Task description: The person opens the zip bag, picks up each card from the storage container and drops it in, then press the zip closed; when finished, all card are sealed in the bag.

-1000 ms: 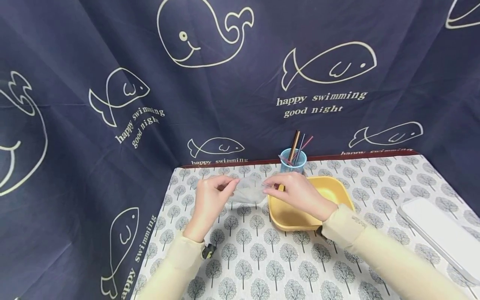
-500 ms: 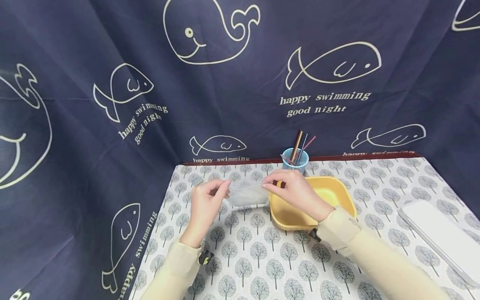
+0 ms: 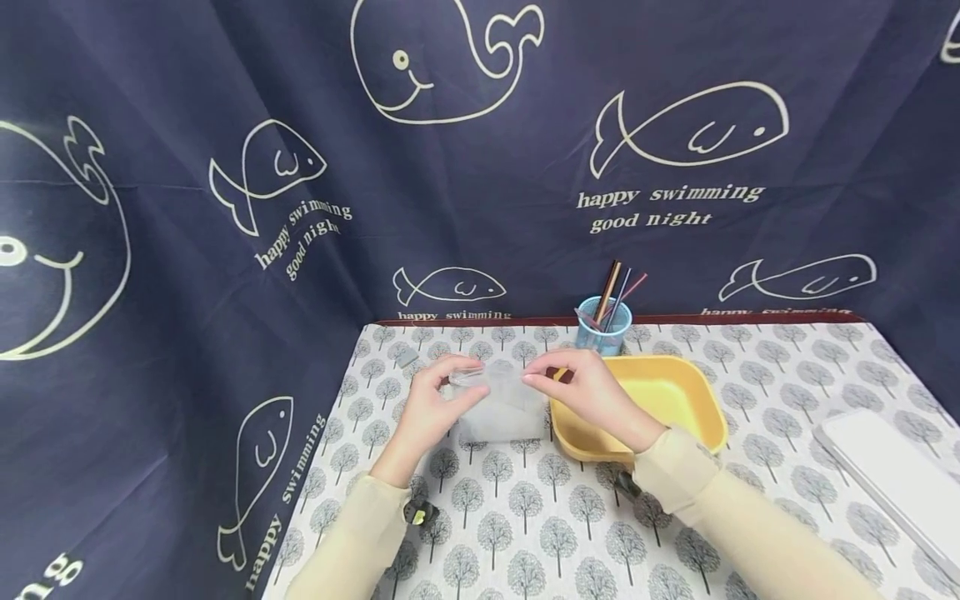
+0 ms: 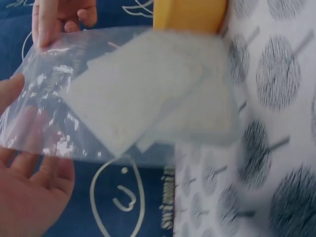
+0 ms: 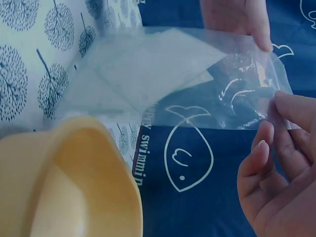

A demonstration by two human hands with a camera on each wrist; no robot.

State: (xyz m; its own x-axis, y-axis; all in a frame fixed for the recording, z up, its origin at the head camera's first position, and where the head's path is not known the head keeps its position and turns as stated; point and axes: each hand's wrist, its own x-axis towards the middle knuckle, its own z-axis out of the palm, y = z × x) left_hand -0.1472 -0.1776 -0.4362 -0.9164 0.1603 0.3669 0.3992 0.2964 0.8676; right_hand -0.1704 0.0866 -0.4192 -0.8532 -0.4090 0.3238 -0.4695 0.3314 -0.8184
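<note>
A clear plastic bag (image 3: 502,408) hangs between both hands above the table, left of the yellow basin. Flat white squares (image 4: 133,89) lie overlapped inside it; their material is hard to tell. My left hand (image 3: 442,400) holds the bag's upper left part, its thumb apart from the fingers, which show behind the film in the left wrist view. The right hand (image 3: 588,387) pinches the bag's upper right edge between thumb and fingertips. From the right wrist view, the right hand (image 5: 281,163) is at the bag's end, with the left hand (image 5: 239,19) across from it.
The yellow basin (image 3: 708,408) stands under the right forearm. Behind it is a blue mesh cup (image 3: 602,337) with several pens or sticks. A small grey piece (image 3: 406,357) lies back left, and a white slab-like object (image 3: 892,475) at right. A dark curtain (image 3: 480,208) hangs behind.
The left hand's thumb and fingers have spread apart, and the bag now hangs lower with more of its face showing. The right hand keeps its pinch. The head view has shifted slightly.
</note>
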